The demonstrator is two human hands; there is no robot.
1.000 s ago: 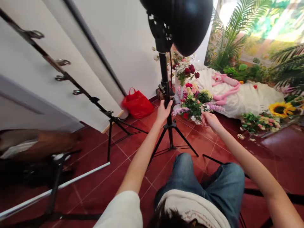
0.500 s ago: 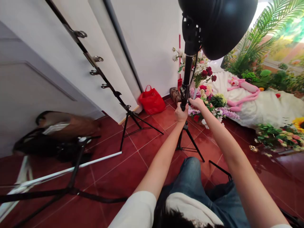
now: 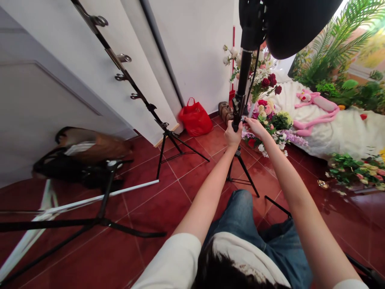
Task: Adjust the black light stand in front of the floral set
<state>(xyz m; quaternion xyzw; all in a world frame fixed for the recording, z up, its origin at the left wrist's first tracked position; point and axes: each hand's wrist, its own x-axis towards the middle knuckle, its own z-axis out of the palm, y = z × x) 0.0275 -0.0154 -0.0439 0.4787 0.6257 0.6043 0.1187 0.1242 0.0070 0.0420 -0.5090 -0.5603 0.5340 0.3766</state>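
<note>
A black light stand [image 3: 244,72] rises in front of me, carrying a large black lamp head [image 3: 297,24] at the top edge. My left hand [image 3: 233,135] is wrapped round the stand's pole just below a clamp joint. Close beside it on the right, my right hand [image 3: 254,126] has its fingers pinched at a small part by the joint; that part is mostly hidden. A black cable hangs along the pole's right side. The stand's tripod legs [image 3: 247,175] rest on the red tiles below my hands.
A second black stand [image 3: 172,138] with metal rings leans along the wall, near a red bag [image 3: 196,119]. Flowers [image 3: 270,116] and a pink plush toy [image 3: 321,104] lie right. Dark bags [image 3: 72,168] and black stand legs [image 3: 99,220] occupy the left floor.
The view has shifted, so the lamp head sits higher and farther right in the frame. Both hands remain at the stand's joint, with my right hand's fingers now slightly higher beside it.
</note>
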